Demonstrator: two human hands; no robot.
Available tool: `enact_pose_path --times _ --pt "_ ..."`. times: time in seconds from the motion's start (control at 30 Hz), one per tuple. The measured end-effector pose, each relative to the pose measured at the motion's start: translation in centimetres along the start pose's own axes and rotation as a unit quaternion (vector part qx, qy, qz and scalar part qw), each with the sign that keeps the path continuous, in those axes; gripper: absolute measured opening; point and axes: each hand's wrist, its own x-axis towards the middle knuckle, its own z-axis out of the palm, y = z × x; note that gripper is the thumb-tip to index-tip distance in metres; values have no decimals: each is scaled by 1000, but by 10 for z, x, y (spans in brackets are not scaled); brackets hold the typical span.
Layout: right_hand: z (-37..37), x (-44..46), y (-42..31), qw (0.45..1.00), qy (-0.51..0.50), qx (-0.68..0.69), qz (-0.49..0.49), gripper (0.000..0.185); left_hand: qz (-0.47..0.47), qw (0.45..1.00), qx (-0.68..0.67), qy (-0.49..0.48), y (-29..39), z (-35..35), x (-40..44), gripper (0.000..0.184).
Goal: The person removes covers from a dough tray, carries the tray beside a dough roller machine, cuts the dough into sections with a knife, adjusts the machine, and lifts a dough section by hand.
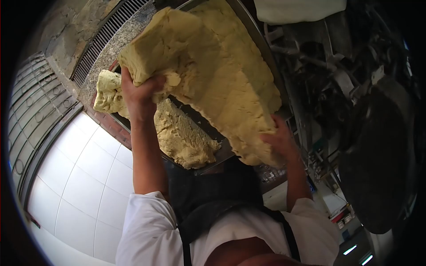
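A very large slab of yellow dough spreads across a dark metal tray. My left hand grips the slab's left edge, which is lifted and folded over. At the slab's lower right corner, my right hand is wrapped round the edge, slightly blurred. A rough separate piece of dough lies in the tray below the slab, between my arms. Another lump of dough sits at the tray's left side, beside my left wrist.
A stone ledge and a slatted grate lie at the upper left, above a metal gate and white tiles. Dark machinery stands close on the right, with a pale rounded object above it.
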Motion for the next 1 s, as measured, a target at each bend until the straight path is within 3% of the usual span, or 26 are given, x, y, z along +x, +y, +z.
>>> enact_pose_path --times 0.13,0.2,0.3,0.37,0.4,0.5,0.6,0.7,0.73,0.87,0.97,1.0 --pt "-57 4 4 998 37 -36 21 78 -29 988 -136 -73 -6 38 28 65" --pt "-69 31 20 997 62 -41 -28 75 -30 995 -87 -47 -43 57 54 61" --pt "-55 75 66 918 226 -319 -70 71 -25 999 22 -29 -99 71 86 62" --pt "-31 95 80 874 317 -345 -129 68 -27 997 70 -31 -94 76 91 63" --pt "-17 97 87 850 355 -357 -153 67 22 996 79 -33 -107 73 93 63" --pt "-7 108 93 789 421 -403 -195 61 -63 997 -42 -15 -110 63 94 63" --pt "-5 114 106 784 435 -403 -182 60 -72 991 -81 -82 -108 57 95 64" --pt "-3 122 119 782 449 -381 -206 57 -22 982 14 -185 -97 68 97 61" --pt "-3 124 121 786 451 -372 -200 57 -1 983 56 -177 -98 78 100 55" --pt "-3 130 122 791 463 -354 -185 54 22 987 -65 -148 -130 94 132 51" --pt "-3 132 122 794 465 -344 -187 53 -30 997 73 23 -158 73 122 46" --pt "-2 133 119 796 464 -339 -192 52 -46 996 66 26 -164 68 124 45"
